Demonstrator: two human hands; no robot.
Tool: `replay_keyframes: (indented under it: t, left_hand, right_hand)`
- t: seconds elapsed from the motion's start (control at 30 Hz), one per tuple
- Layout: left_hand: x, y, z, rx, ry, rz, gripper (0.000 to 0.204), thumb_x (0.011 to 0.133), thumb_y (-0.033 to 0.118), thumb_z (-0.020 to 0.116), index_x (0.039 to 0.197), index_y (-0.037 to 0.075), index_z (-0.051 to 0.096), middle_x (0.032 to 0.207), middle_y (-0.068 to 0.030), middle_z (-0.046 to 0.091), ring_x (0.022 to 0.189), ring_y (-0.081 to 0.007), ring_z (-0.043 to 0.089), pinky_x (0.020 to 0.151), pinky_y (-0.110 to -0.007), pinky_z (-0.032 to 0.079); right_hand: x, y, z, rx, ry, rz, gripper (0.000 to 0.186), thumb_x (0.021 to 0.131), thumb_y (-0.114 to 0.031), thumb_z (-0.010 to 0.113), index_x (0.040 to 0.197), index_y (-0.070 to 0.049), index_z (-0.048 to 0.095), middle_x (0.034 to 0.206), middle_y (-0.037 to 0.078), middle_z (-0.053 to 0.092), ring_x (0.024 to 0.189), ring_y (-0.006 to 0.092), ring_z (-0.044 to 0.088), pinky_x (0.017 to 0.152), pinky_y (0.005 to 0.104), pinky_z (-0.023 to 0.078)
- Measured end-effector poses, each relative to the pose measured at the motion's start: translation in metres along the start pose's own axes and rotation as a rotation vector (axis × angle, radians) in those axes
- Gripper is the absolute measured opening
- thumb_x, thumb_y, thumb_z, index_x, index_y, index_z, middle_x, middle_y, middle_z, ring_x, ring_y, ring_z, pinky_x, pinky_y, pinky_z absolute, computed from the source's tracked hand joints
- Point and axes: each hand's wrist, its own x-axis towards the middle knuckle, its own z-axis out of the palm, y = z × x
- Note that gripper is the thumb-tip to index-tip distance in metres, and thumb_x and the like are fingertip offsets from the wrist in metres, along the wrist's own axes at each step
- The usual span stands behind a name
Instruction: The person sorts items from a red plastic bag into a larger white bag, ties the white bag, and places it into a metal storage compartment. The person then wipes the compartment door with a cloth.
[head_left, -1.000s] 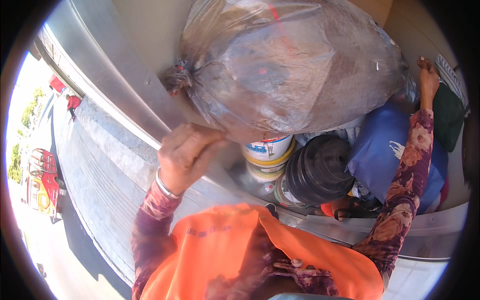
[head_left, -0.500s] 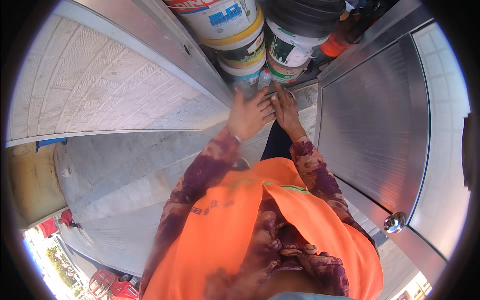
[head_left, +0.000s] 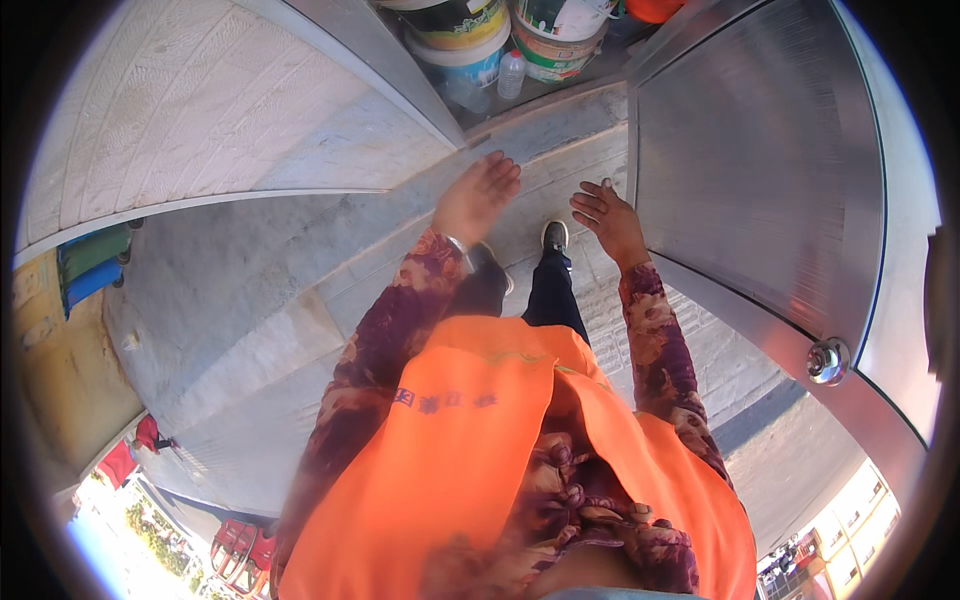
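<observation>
My left hand (head_left: pixel 478 200) hangs over the paving just beyond my waist, its fingers stretched out and holding nothing. Apart from it, my right hand (head_left: pixel 610 220) also has its fingers extended, with nothing in them. The right hand is nearest to the grey metal door (head_left: pixel 755 190); the left is nearest to the lower corner of the white textured panel (head_left: pixel 240 120). Beyond both hands, a clear plastic bottle with a red cap (head_left: pixel 511 76) stands beside stacked paint buckets (head_left: pixel 562 50). Neither hand touches any of these.
A round metal knob (head_left: pixel 828 361) sits on the door at right. A raised sill (head_left: pixel 560 110) crosses the doorway before the buckets. My shoe (head_left: pixel 555 236) is on the grey paving (head_left: pixel 250 300). Green and blue items (head_left: pixel 92 265) stand at far left, red chairs (head_left: pixel 240 550) at lower left.
My hands were close together, fingers meeting, and have moved apart and nearer to me. The buckets now sit higher in view, with more paving visible between them and me.
</observation>
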Motion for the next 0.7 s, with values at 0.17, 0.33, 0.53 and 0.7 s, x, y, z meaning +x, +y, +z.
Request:
replay_keyframes:
  t: [0.17, 0.33, 0.53, 0.7]
  left_hand:
    - [0.024, -0.046, -0.085, -0.087, 0.347, -0.043, 0.018, 0.088, 0.02, 0.072, 0.094, 0.005, 0.064, 0.075, -0.0047, 0.06, 0.078, -0.0239, 0.061, 0.073, -0.037, 0.052]
    - [0.085, -0.058, -0.138, 0.118, 0.424, -0.008, 0.02, 0.089, 0.027, 0.072, 0.093, 0.008, 0.067, 0.079, -0.0038, 0.061, 0.076, -0.022, 0.062, 0.076, -0.034, 0.052]
    - [0.269, -0.014, -0.148, 1.144, 0.579, 0.365, 0.039, 0.083, 0.024, 0.075, 0.114, 0.004, 0.063, 0.105, -0.012, 0.066, 0.094, -0.0272, 0.065, 0.081, -0.037, 0.054]
    - [0.452, 0.064, -0.158, 1.948, 0.829, 0.846, 0.071, 0.074, 0.021, 0.075, 0.135, 0.001, 0.045, 0.125, -0.0235, 0.055, 0.117, -0.0427, 0.052, 0.101, -0.043, 0.043]
  right_hand:
    - [0.036, 0.053, -0.036, -0.134, 0.138, 0.091, 0.028, 0.097, -0.028, 0.06, 0.089, -0.001, 0.062, 0.079, 0.007, 0.065, 0.072, 0.0147, 0.062, 0.067, 0.0261, 0.05]
    - [0.084, 0.11, -0.075, -0.043, 0.149, 0.179, 0.026, 0.096, -0.027, 0.061, 0.096, 0.0, 0.062, 0.085, 0.006, 0.064, 0.076, 0.0144, 0.062, 0.063, 0.0263, 0.049]
    - [0.067, 0.161, -0.135, -0.182, 0.171, 0.189, 0.027, 0.096, -0.026, 0.061, 0.107, -0.001, 0.064, 0.096, 0.007, 0.065, 0.085, 0.0163, 0.067, 0.073, 0.029, 0.054]
    - [-0.066, 0.209, -0.271, -1.079, 0.136, 0.178, 0.034, 0.087, 0.007, 0.058, 0.12, 0.002, 0.056, 0.108, 0.009, 0.06, 0.092, 0.0199, 0.067, 0.072, 0.0251, 0.055]
